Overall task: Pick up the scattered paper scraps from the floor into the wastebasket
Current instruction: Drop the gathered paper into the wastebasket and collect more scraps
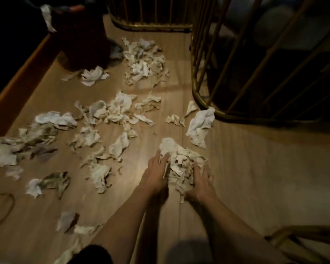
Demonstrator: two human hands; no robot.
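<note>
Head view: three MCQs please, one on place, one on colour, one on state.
1. Where does the wastebasket stand?
A. upper left of the view
B. bottom right
C. dead centre

2. What colour is the metal frame on the right?
A. blue
B. gold
C. white

3. What are the left hand and right hand doing?
A. hanging idle
B. holding the wastebasket
C. pressing the scrap pile from both sides

Answers:
1 A, its dark body sits far from the hands, beyond the scraps.
2 B, the bars gleam gold.
3 C, each hand's fingers touch an opposite side of the pile.
</note>
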